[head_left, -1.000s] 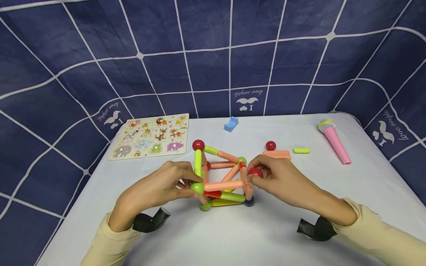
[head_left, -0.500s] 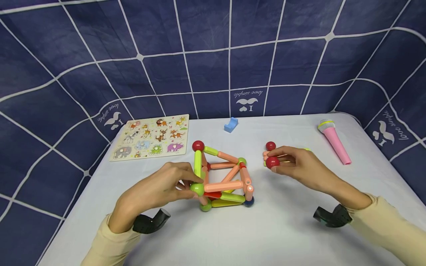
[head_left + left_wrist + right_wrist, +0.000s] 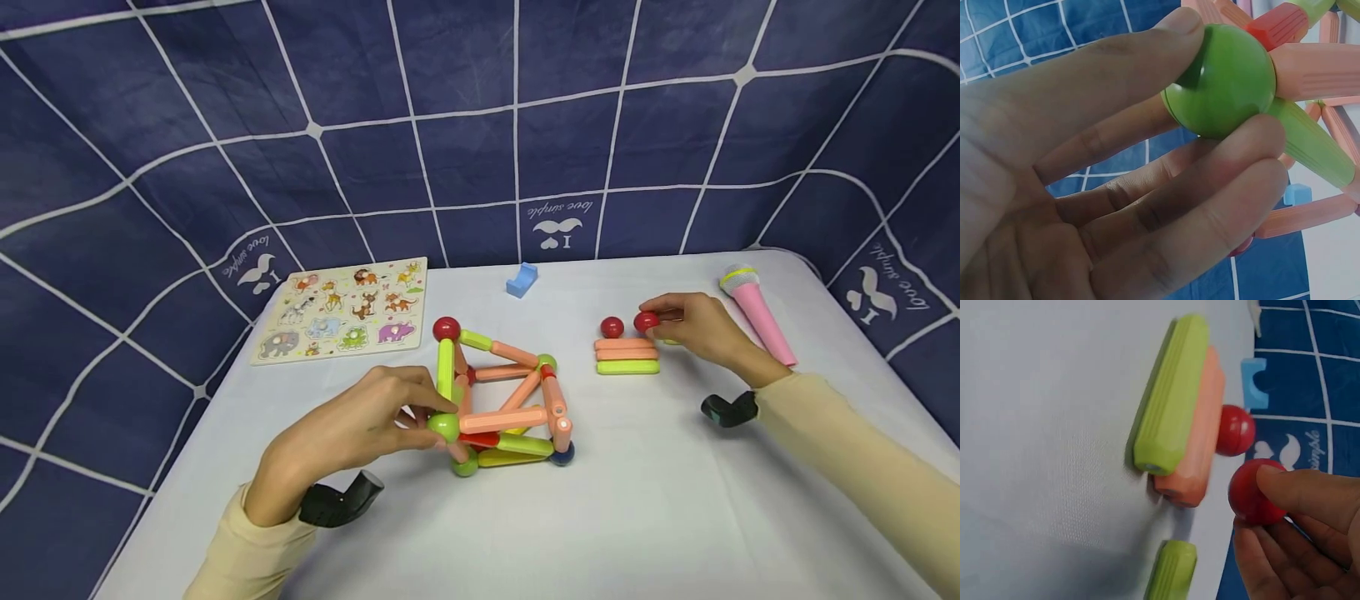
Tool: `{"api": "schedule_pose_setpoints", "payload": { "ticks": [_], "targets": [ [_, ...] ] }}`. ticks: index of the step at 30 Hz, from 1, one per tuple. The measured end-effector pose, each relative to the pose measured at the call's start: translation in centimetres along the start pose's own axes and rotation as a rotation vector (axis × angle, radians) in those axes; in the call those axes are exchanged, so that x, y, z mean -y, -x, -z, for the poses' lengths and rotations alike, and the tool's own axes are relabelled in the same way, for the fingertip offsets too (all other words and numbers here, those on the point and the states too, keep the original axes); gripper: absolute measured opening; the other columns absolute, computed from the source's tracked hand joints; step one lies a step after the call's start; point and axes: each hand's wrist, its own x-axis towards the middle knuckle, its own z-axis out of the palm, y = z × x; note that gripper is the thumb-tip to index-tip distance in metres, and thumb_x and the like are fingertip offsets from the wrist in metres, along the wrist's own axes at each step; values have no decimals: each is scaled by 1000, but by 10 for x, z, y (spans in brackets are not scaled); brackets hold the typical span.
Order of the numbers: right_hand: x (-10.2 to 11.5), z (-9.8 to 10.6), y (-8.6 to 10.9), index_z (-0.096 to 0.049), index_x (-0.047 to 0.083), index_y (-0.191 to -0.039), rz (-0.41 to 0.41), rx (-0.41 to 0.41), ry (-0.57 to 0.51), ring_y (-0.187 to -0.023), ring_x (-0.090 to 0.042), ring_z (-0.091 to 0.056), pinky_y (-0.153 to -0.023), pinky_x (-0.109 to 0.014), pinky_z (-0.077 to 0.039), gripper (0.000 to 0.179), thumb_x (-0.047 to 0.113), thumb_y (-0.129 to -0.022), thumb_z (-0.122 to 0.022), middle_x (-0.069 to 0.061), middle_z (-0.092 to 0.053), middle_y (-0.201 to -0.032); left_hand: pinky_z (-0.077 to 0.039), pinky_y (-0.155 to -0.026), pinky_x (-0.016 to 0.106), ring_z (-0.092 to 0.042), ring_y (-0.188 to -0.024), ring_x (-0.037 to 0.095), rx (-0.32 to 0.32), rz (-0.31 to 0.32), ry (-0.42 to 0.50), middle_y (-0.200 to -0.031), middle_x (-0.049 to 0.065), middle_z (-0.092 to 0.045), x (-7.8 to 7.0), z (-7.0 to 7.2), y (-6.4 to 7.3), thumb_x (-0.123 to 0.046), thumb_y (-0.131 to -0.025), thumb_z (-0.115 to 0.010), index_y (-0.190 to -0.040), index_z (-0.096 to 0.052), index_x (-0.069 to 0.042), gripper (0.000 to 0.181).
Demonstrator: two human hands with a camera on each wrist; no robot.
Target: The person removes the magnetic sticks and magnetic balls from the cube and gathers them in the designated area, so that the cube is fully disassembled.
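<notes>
The white-topped bench [image 3: 480, 533] carries, at far left, an animal puzzle board [image 3: 345, 310], with a small blue block [image 3: 522, 281] near the far edge. A frame of sticks and balls [image 3: 504, 419] stands around the middle. To its right lie two peach sticks [image 3: 626, 353] and a green stick [image 3: 627, 367] side by side, a red ball [image 3: 612, 327] just beyond, a partly hidden green piece [image 3: 1174, 572] beside them, and a pink microphone [image 3: 763, 321] at far right.

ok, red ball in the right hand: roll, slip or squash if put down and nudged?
The red ball would likely roll, since it looks round with no flat face showing. It may be a bit slippery: the surface looks smooth and glossy. Probably stiff too, as no dent shows where the right hand pinches it.
</notes>
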Motion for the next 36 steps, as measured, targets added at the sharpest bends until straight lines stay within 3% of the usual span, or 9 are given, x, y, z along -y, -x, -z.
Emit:
{"api": "schedule_pose_setpoints", "payload": {
  "ticks": [8,14,19,23,26,29,32,34,36],
  "targets": [
    [-7,-7,-12,-65,-1,-123,-8,-5,71,-104,-35,-65,-85,-41,-49,38,10,-88,-71,-21,-69,-111,-52,-65,23,-58,-77,5,5,-4,5,-93,-9,-64,-2,0,-1,-16,-79,-83,-109,-76,-13,31],
    [-9,-8,-13,-63,-2,-126,-18,27,78,-101,-30,-65,-83,-36,-49,40,11,-88,-69,-19,-69,-111,-52,-65,23,-59,-77,6,13,-2,11,-92,-10,-64,-4,2,-3,-16,-79,-83,-109,-76,-13,31],
    [2,-6,-8,-59,-2,-131,-12,5,76,-110,-37,-61,-91,-50,-49,43,15,-92,-65,-24,-64,-121,-52,-66,23,-60,-79,9,15,-13,5,-93,-8,-64,-4,2,-3,-15,-79,-82,-110,-76,-11,32],
    [37,-8,1,-63,1,-128,80,-83,25,-110,-36,-63,-91,-52,-50,36,13,-95,-62,-20,-64,-124,-52,-65,22,-58,-77,6,19,3,5,-92,-9,-64,-4,2,-2,-16,-79,-82,-110,-76,-13,31],
    [77,-19,14,-67,6,-124,202,-72,-19,-106,-29,-66,-89,-48,-52,31,13,-94,-64,-11,-68,-120,-52,-65,22,-58,-76,4,16,13,2,-91,-10,-63,-4,2,-2,-16,-79,-83,-109,-76,-13,31],
    [118,-35,31,-70,13,-122,320,22,-53,-104,-19,-66,-89,-44,-52,29,14,-93,-66,-1,-70,-115,-53,-65,23,-58,-77,4,11,11,-2,-91,-10,-63,-4,2,-1,-16,-79,-83,-108,-76,-13,30],
    [151,-51,47,-69,17,-124,390,203,-144,-80,-12,-70,-72,-36,-54,30,16,-94,-64,7,-69,-118,-53,-65,24,-58,-77,5,9,11,-4,-93,-9,-64,-3,2,-1,-16,-79,-82,-109,-76,-12,30],
    [167,-61,53,-69,19,-125,438,297,-175,-95,-8,-69,-64,-30,-54,31,16,-95,-64,9,-67,-120,-53,-66,24,-59,-78,6,9,12,2,-93,-9,-64,-2,2,0,-16,-79,-82,-109,-76,-12,30],
    [179,-70,56,-69,18,-124,502,361,-191,-103,-6,-66,-78,-27,-54,31,14,-94,-66,10,-67,-121,-53,-66,24,-59,-77,6,9,9,5,-93,-9,-64,-2,1,0,-16,-79,-83,-108,-77,-13,30]
  ]
}}
